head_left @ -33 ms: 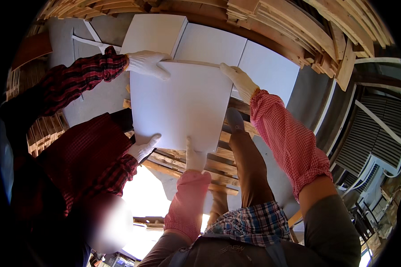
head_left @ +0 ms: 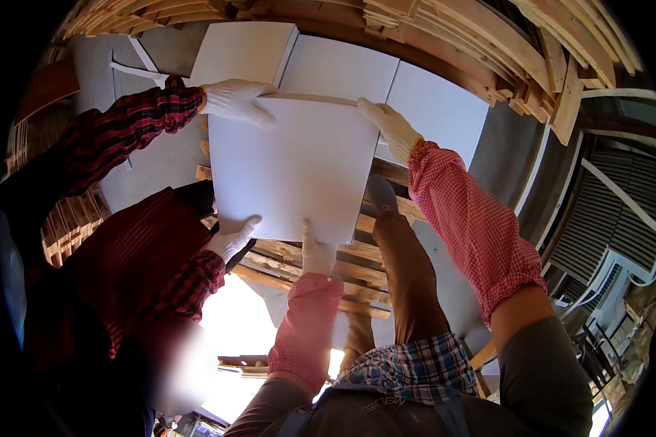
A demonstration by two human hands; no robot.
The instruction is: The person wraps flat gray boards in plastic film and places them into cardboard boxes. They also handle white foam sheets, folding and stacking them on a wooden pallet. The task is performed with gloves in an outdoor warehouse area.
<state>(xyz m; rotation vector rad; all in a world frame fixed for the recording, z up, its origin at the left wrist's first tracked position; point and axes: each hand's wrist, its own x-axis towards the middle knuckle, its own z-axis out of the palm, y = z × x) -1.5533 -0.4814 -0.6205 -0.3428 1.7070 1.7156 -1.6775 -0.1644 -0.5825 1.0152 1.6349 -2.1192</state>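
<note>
A white rectangular panel [head_left: 288,171] is held up above a wooden pallet. In a white knit glove, my left hand [head_left: 318,253] grips its near edge, thumb on top and fingers hidden underneath. At the far right corner my right hand [head_left: 390,130], gloved too, is closed round the edge. A co-worker on the left holds the same panel: one gloved hand [head_left: 237,102] at the far left corner, the other gloved hand [head_left: 235,239] at the near left corner. Beyond it lie more white panels [head_left: 335,69], side by side.
Slats of the wooden pallet [head_left: 364,273] show below the panel, with my foot [head_left: 381,195] beside them. Stacked wooden boards [head_left: 481,47] line the far side. To the right stands a white frame-like item [head_left: 605,280]; smaller pallets [head_left: 73,226] are at the left.
The held panel and all the hands on it appear slightly higher and further left, as does much of the background. Every grip stays the same.
</note>
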